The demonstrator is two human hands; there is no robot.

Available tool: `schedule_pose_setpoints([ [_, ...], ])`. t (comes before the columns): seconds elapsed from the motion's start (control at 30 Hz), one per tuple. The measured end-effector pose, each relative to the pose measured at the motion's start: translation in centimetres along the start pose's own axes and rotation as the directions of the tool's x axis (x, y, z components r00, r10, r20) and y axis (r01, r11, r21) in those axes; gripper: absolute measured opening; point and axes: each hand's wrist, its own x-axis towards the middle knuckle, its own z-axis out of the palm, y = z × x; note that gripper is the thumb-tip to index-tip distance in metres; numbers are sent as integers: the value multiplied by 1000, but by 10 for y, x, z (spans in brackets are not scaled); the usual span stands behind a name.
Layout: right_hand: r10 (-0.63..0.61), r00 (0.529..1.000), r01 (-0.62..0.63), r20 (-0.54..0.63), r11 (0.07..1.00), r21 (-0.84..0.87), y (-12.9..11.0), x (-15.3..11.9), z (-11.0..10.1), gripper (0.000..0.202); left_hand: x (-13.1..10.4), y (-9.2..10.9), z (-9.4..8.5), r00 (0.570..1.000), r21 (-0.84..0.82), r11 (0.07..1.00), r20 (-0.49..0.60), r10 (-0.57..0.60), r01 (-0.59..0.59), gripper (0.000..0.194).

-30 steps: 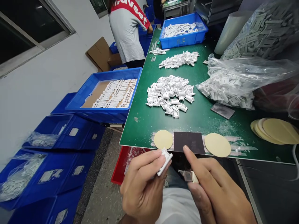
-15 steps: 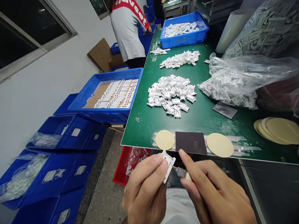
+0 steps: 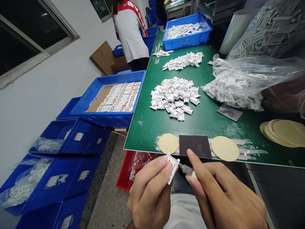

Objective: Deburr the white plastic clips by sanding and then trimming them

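Note:
My left hand (image 3: pixel 152 190) is closed, pinching a small white plastic frame-like part (image 3: pixel 173 168) between thumb and fingers, tilted in the air off the table's front edge. In my right hand (image 3: pixel 219 190) is a small knife (image 3: pixel 187 170) with a short metal blade and a pale handle; most of the handle is hidden by the fingers. The blade tip points left, close to the part's right edge; I cannot tell whether they touch. Just beyond the hands lie a dark square pad (image 3: pixel 194 145) and two pale yellow discs, left (image 3: pixel 168 143) and right (image 3: pixel 225 148).
Piles of white parts (image 3: pixel 175 95) lie on the green table (image 3: pixel 143 133). A clear bag of parts (image 3: pixel 235 86) and a blue bin (image 3: pixel 188 39) stand behind. Left are a blue tray (image 3: pixel 81 106), stacked blue crates (image 3: pixel 71 178) and a red bin (image 3: pixel 122 178). A person (image 3: pixel 132 35) bends at the back.
My right hand and the knife have shifted slightly right, away from the white part. The white part has turned a little in my left hand. The person behind has shifted and drawn their arm in.

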Motion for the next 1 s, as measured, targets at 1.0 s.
schedule_pose_setpoints([
  [1.0, 688, 576, -703, 441, 141, 697, 52, -35, 3, 34, 52, -111, 32, 653, 283, 955, 707, -272, 91, 25],
])
